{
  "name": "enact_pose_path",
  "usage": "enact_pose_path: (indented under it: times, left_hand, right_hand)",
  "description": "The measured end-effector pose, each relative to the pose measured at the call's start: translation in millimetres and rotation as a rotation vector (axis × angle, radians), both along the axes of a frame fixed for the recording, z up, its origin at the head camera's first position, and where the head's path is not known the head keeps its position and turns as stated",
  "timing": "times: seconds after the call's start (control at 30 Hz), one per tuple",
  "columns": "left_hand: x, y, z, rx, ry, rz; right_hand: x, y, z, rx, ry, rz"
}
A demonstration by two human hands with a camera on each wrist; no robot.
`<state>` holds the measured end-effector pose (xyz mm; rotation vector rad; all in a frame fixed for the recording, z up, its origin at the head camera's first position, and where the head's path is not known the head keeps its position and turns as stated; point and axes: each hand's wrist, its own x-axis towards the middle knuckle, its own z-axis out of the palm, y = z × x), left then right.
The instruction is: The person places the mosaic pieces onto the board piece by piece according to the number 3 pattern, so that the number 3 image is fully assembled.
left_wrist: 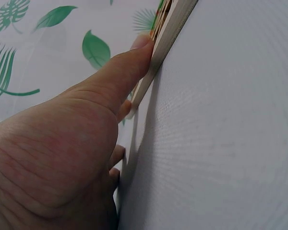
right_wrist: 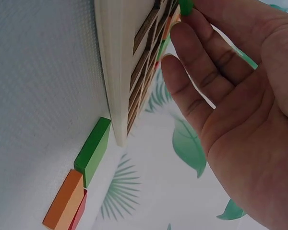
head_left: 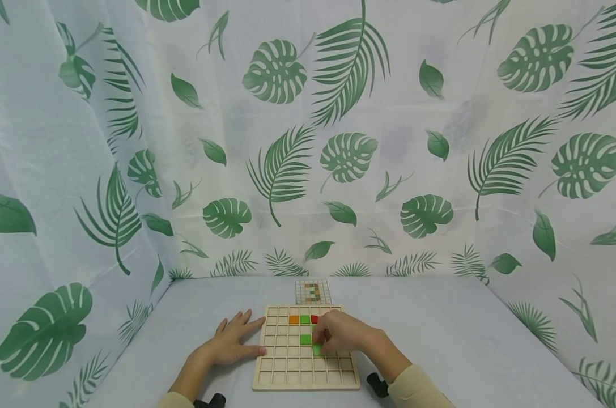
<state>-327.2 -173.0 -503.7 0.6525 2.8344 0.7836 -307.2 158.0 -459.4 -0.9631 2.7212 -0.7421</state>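
Observation:
A square wooden grid board [head_left: 279, 378] lies on the table. Its upper cells hold an orange tile [head_left: 294, 320], a green tile [head_left: 305, 319] and a red tile [head_left: 315, 319] in a row, with another green tile [head_left: 305, 339] lower down. My right hand [head_left: 340, 331] is over the board's right half, pinching a green tile [right_wrist: 186, 6] between thumb and fingertips; the hand covers several cells in the head view. On the left side, my left hand [head_left: 231, 340] has its fingers spread, its thumb and index fingertip at the board's left edge.
Behind the board lies a small card [head_left: 313, 292] printed with a grid of coloured squares. Beside the board's right edge are a loose green block [right_wrist: 92, 151], an orange block [right_wrist: 64, 201] and a red block [right_wrist: 78, 212]. A leaf-patterned curtain [head_left: 389, 187] encloses the table.

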Motion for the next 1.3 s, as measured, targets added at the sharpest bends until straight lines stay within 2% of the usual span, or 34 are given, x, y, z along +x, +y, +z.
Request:
enact_pose_path:
  times: [0.57, 0.9, 1.3]
  left_hand:
    - [1.4, 1, 2.0, 0.001, -0.004, 0.000]
    - [1.3, 1, 1.9, -0.007, -0.009, 0.016]
    - [0.3, 0, 1.0, -0.009, -0.005, 0.003]
  right_hand:
    - [1.6, 2, 1.5, 0.010, 0.020, -0.005]
    - [-4.7, 25, 12.6, -0.064, 0.032, -0.050]
    - [-7.6, 53, 24.7, -0.078, 0.040, -0.103]
